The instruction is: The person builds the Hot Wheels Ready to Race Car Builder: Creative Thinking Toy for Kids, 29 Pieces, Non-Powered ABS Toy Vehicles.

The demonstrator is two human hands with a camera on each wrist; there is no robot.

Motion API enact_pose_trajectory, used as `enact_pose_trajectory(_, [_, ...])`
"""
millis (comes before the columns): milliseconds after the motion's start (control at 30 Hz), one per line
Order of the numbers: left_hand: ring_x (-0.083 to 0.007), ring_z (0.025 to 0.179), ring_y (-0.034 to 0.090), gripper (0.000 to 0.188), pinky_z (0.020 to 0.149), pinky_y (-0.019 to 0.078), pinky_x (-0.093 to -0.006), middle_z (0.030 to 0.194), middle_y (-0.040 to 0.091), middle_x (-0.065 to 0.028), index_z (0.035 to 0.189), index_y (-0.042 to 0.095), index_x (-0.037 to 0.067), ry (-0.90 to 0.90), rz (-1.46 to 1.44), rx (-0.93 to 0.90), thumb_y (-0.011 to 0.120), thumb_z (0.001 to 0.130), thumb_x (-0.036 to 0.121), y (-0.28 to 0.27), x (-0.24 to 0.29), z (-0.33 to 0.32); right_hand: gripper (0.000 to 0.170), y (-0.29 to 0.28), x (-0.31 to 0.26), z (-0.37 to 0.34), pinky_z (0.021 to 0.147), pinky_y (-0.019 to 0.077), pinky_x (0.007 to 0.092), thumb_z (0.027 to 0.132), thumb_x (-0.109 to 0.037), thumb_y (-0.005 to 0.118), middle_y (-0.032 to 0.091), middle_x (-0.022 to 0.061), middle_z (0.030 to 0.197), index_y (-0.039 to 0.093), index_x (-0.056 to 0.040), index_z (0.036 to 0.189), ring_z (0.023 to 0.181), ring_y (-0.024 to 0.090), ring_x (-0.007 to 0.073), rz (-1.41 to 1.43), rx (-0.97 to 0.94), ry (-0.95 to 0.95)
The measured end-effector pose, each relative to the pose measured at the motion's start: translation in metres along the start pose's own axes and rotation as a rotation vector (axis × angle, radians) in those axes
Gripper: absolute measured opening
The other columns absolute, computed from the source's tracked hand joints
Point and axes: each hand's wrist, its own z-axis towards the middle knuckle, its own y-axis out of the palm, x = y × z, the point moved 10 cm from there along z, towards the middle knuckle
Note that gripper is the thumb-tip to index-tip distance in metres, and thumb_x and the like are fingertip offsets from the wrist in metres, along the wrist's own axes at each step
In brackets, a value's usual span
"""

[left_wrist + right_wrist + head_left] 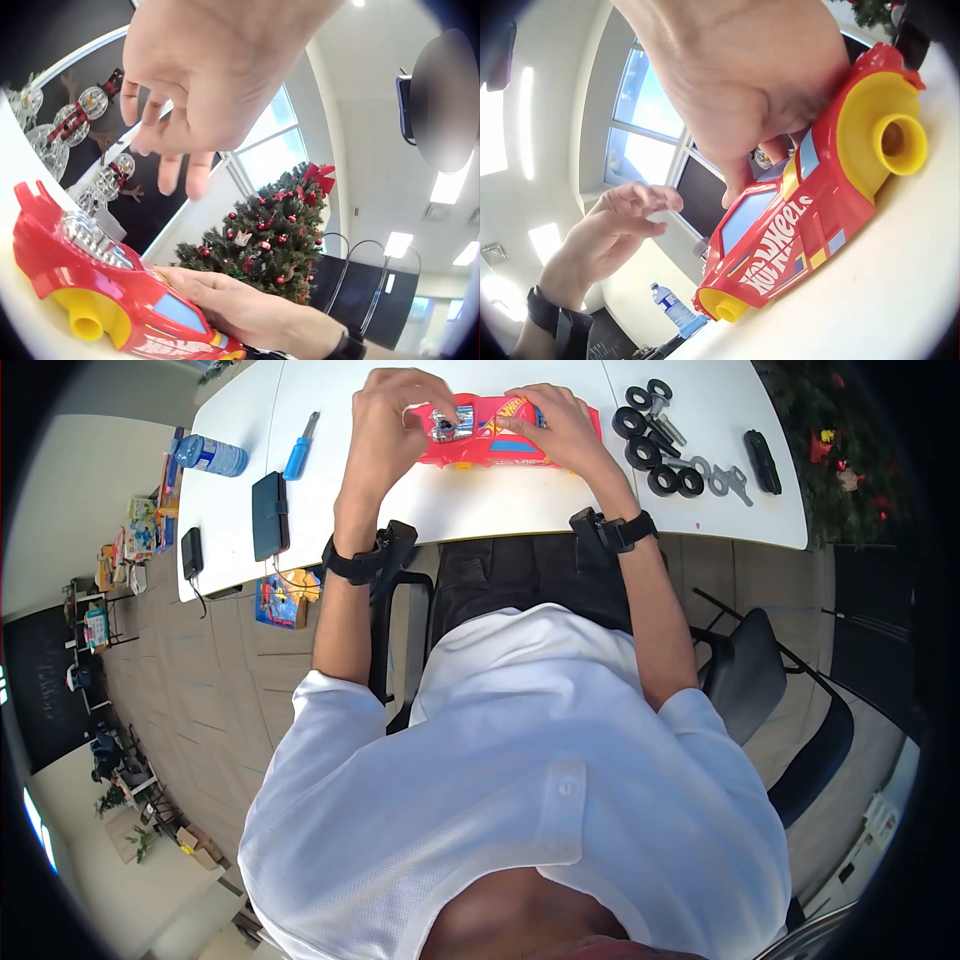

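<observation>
A red toy car (pixel 515 458) with Hot Wheels lettering lies lengthwise on the white table in front of the person. The right hand (pixel 565 432) grips it over the roof, its thumb along the near side of the top. Above the chrome engine (pixel 452 426) at the car's left end hovers the left hand (pixel 385 435), its fingers loosely bent and nothing between them. The left wrist view shows these fingers hanging apart from the car. Yellow hubs (pixel 900 146) stand bare on the car's side in the right wrist view.
Several black wheels (pixel 643 453), grey bolts (pixel 672 428) and a grey wrench (pixel 738 485) lie right of the car, beside a black case (pixel 763 460). Leftward are a blue screwdriver (pixel 297 457), a dark wallet-like case (pixel 269 515), a water bottle (pixel 212 457) and a black device (pixel 192 553).
</observation>
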Motion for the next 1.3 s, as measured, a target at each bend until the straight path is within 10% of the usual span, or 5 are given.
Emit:
enact_pose_trajectory(133, [-0.0226,0.077,0.069,0.015,0.066,0.0549,-0.0357,0.087,0.073,-0.0115,0.089,0.076,0.000,-0.382,0.004,-0.099,0.081,0.083,0.012,0.025,-0.038,-0.023,0.056,-0.001,-0.002,0.000,0.107,0.0374,0.0452,0.090,-0.051,0.071,0.065,0.0090,0.128,0.066,-0.0116,0.129,0.125,0.055,0.0271,-0.031,-0.002,0.003])
enact_pose_trajectory(367, [-0.0296,0.076,0.068,0.013,0.073,0.0534,-0.0399,0.092,0.070,-0.0101,0.089,0.079,0.006,0.010,0.258,-0.029,0.077,0.077,0.002,0.012,-0.005,-0.010,0.055,-0.003,0.000,0.000,0.106,0.0363,0.0461,0.088,-0.054,0.071,0.066,0.0079,0.126,0.068,-0.0139,0.126,0.123,0.055,0.0265,-0.052,0.003,0.018])
enact_pose_trajectory(733, [-0.0225,0.081,0.070,0.027,0.070,0.0580,-0.0336,0.097,0.070,-0.0141,0.109,0.074,0.000,-0.363,-0.075,-0.164,0.080,0.085,0.011,0.060,-0.041,-0.022,0.059,0.002,-0.014,-0.020,0.110,0.0314,0.0459,0.093,-0.042,0.068,0.056,0.0173,0.132,0.058,-0.0016,0.135,0.132,0.044,0.0360,-0.044,0.012,0.157])
enact_pose_trajectory(1033, [-0.0377,0.129,0.050,0.073,0.106,0.0496,-0.0466,0.155,0.033,-0.0196,0.149,0.051,0.021,-0.224,-0.021,-0.231,0.082,0.083,0.018,0.095,-0.018,-0.038,0.037,-0.046,-0.005,-0.039,0.093,0.0518,0.0357,0.087,-0.009,0.074,0.064,0.0144,0.117,0.067,-0.0003,0.122,0.108,0.064,0.0317,0.261,-0.136,0.150])
enact_pose_trajectory(1300, [-0.0382,0.150,0.027,0.071,0.118,0.0378,-0.0490,0.165,0.017,-0.0202,0.154,0.042,0.017,-0.337,-0.355,-0.392,0.074,0.090,0.016,0.112,-0.019,-0.039,0.016,-0.100,0.053,-0.036,0.088,0.0555,0.0411,0.076,-0.003,0.077,0.067,0.0122,0.103,0.076,-0.0042,0.093,0.104,0.062,0.0317,-0.419,0.065,0.229])
